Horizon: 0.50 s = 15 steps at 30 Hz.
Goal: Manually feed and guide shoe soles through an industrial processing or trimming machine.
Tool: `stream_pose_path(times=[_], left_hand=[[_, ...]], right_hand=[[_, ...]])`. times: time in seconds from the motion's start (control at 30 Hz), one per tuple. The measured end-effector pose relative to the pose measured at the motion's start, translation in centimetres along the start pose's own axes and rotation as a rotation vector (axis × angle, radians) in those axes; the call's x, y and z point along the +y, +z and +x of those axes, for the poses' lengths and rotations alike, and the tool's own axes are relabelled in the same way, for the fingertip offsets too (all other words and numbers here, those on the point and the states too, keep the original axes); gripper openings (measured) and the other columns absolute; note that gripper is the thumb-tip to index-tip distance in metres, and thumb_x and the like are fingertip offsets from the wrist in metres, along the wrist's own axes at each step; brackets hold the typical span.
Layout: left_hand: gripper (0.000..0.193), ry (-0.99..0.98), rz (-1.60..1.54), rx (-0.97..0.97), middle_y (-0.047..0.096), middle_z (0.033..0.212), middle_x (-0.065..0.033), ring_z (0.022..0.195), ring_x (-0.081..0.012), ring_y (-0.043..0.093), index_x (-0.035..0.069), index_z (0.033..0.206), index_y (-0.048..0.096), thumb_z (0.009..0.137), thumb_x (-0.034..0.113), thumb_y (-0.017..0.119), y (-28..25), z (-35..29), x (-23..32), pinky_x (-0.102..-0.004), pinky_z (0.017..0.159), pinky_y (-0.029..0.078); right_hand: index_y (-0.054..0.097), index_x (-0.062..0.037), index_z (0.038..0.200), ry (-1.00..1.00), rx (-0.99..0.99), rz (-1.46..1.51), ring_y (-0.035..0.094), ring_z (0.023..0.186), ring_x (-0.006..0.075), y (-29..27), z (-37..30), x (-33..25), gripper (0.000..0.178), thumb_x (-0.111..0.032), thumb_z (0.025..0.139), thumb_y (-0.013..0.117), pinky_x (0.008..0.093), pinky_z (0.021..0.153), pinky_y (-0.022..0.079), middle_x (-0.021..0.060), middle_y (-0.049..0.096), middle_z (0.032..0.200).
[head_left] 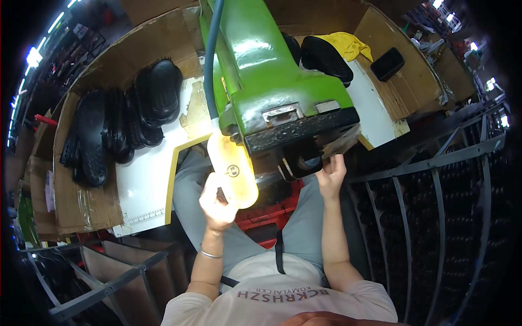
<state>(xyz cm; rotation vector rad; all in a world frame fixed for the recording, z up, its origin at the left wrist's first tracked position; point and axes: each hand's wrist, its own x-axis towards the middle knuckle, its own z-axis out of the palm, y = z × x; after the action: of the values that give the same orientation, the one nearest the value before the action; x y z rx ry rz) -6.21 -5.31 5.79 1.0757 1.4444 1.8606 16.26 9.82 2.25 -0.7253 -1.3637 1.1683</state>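
Observation:
My left hand [216,204] pinches the near edge of a pale insole [234,171] with a small round printed mark. Bright yellowish light falls across the insole, which lies just left of the head of a green machine [288,92]. At the right side of that head my right hand [331,176] is raised, its fingers closed beside a dark part [300,165] under the machine. What those fingers hold, if anything, is hidden. Black shoe soles [157,92] lie stacked on the white table [141,174] to the left.
More black soles [328,58] lie behind the machine at right, near a yellow cloth [348,44] and a black box-shaped object [387,64]. Cardboard walls [89,204] edge the table. Metal racks [440,217] stand to the right, and another rack [103,288] at lower left.

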Motion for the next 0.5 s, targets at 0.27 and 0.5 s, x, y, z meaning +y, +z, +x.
stream_pose_path(times=[0.27,0.5], left_hand=[[0.044,0.102,-0.023,0.031,0.054,0.090,-0.0097,0.081,-0.0174,0.055,-0.003,0.094,0.052,0.070,0.020,0.081,-6.3,0.2,-1.2,-0.0284,0.076,0.046],[0.039,0.035,-0.291,-0.034,0.054,0.090,-0.0078,0.085,-0.0190,0.056,0.000,0.092,0.055,0.071,0.018,0.082,-10.7,0.0,-5.4,-0.0413,0.094,0.047]], right_hand=[[0.028,0.0041,0.135,-0.018,-0.028,-0.005,0.051,0.117,0.0253,5.0,-2.0,0.7,0.089,-0.005,0.067,0.084,0.0364,0.098,0.044,0.0198,0.045,0.132],[0.041,-0.0001,0.111,-0.199,0.039,0.020,0.063,0.095,0.0232,8.9,-3.0,-0.4,0.067,-0.001,0.061,0.086,0.0338,0.085,0.051,0.0142,0.060,0.110]])
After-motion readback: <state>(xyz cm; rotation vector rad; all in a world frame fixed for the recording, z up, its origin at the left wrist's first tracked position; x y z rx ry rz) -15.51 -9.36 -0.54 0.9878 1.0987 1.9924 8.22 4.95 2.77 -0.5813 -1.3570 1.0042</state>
